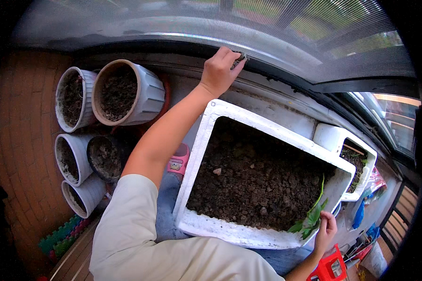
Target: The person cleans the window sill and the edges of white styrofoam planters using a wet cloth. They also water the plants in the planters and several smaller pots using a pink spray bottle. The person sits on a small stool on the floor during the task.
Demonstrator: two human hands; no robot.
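My left hand (219, 72) reaches far forward to the dark window frame and pinches a small greyish, rough clump (239, 60); its exact kind is unclear. Below it a white foam box (196, 154), filled with dark brown soil (253, 182), rests tilted near my lap. Inside the box's near right corner lies a green leafy plant (310, 221), its thin stem running up along the right wall. My right hand (327, 232) is at that corner, fingers curled closed against the leaves; part of the grip is hidden.
On the left stand several soil-filled pots, among them a large white one (150, 96) and a black one (107, 158). A smaller white planter (326, 136) is behind the box. A mesh screen (183, 23) closes off the far side. A red plastic object (332, 266) is at lower right.
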